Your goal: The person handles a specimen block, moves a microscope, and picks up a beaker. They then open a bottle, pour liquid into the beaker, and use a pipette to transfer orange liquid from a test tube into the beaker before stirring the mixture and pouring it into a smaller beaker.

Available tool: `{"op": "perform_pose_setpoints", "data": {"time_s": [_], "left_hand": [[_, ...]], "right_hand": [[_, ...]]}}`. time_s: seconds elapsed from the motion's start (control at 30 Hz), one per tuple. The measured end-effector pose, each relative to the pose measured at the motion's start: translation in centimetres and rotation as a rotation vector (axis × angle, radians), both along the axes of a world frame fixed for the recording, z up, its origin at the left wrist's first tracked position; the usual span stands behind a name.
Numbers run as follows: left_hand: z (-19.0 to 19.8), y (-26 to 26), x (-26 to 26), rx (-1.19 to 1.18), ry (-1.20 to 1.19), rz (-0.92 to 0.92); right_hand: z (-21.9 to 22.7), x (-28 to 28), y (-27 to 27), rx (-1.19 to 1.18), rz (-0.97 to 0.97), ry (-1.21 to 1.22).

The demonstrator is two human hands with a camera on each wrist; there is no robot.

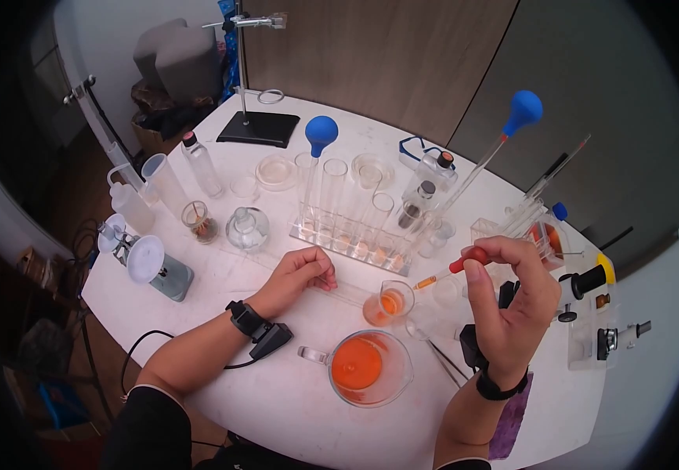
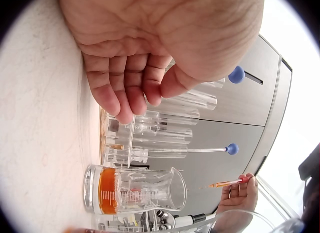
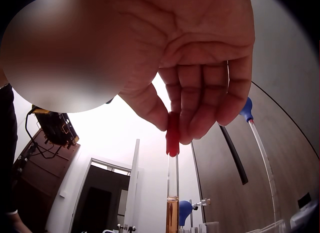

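My right hand pinches the red rubber bulb of a glass dropper between thumb and fingers. Orange liquid partly fills the dropper, which slants with its tip above the mouth of a small graduated beaker. That beaker holds a shallow layer of orange liquid. Nearer to me stands a larger handled glass jug, also with orange liquid in its bottom. My left hand rests on the table left of the small beaker, its fingers loosely curled around nothing.
Behind the hands is a rack of large test tubes, with a blue-bulbed pipette rising to its right. A round glass bottle and balance stand left. Tweezers lie beside the jug; a microscope stands at right.
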State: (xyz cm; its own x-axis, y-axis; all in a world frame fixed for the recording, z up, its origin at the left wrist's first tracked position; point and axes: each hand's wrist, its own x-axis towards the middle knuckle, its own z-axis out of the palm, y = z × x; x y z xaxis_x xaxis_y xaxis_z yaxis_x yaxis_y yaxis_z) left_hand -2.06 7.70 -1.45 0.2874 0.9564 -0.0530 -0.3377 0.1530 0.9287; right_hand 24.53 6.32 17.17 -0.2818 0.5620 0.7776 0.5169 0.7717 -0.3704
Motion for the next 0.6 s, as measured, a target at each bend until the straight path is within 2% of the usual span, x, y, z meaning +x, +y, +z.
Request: {"op": "perform_pose_setpoints", "data": {"time_s": [0.6], "left_hand": [[-0.03, -0.01, -0.03, -0.001, 0.016, -0.002]], "right_hand": [[-0.12, -0.03, 0.01, -0.005, -0.001, 0.014]]}}
